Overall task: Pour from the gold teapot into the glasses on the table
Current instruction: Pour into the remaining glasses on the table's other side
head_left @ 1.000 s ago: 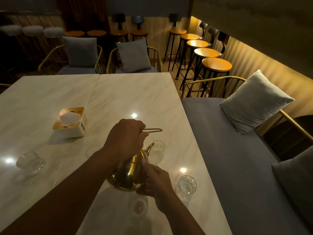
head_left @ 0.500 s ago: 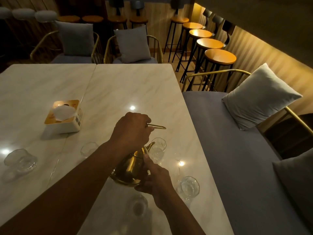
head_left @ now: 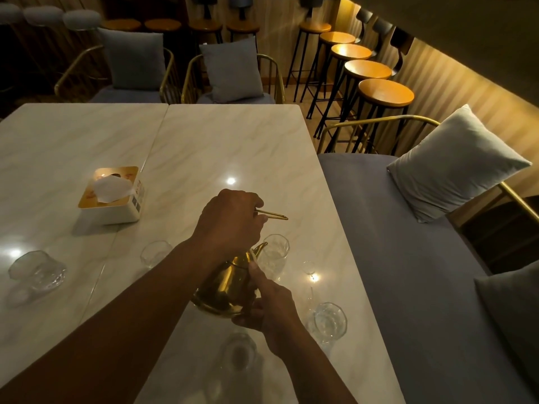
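On the pale marble-patterned table [head_left: 218, 147], going from the left, a squat clear faceted glass [head_left: 36, 271] stands near the edge, then a white square tissue box with a gold top [head_left: 112, 196], then a small clear tumbler [head_left: 154, 253] just beside the left forearm. The left hand [head_left: 230, 220] is closed in a fist around the thin gold wire handle [head_left: 272, 215], directly above the shiny gold metal teapot [head_left: 223, 287], which hangs tilted above the tabletop with its spout [head_left: 260, 248] pointing at the tall clear stemless glass [head_left: 274, 253] just beyond it. The right hand [head_left: 269, 306] cups the teapot's lower right side, fingers curled under its base and thumb lying up along the body. Another clear faceted glass [head_left: 328, 322] stands right of that wrist, near the grey cushioned bench [head_left: 408, 272].
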{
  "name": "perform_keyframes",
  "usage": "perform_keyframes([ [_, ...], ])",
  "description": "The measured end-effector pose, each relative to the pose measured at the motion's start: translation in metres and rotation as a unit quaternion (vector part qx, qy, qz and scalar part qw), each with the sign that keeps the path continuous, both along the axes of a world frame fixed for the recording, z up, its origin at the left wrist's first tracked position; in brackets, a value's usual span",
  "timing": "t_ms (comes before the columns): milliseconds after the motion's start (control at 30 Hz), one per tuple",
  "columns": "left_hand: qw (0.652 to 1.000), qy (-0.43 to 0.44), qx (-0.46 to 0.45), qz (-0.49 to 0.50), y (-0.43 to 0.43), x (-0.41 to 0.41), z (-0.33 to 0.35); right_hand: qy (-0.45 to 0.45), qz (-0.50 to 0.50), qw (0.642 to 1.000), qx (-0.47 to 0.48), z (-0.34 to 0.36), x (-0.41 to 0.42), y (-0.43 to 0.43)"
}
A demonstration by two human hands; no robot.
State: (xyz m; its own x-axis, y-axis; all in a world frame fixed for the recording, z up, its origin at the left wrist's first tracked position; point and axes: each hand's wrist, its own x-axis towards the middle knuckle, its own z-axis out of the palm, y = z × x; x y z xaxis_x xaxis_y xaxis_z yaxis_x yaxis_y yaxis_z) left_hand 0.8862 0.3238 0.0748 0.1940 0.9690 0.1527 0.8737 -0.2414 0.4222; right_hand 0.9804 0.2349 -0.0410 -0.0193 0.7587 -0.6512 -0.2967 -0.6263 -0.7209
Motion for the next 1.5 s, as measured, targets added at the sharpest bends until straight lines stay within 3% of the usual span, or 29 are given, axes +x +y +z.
perform_keyframes([
  [1500, 1.0, -0.018, 0.017, -0.013, -0.004, 0.002, 0.011, 0.028, 0.004, 1.0, 0.001, 0.006, 0.0, -0.004],
])
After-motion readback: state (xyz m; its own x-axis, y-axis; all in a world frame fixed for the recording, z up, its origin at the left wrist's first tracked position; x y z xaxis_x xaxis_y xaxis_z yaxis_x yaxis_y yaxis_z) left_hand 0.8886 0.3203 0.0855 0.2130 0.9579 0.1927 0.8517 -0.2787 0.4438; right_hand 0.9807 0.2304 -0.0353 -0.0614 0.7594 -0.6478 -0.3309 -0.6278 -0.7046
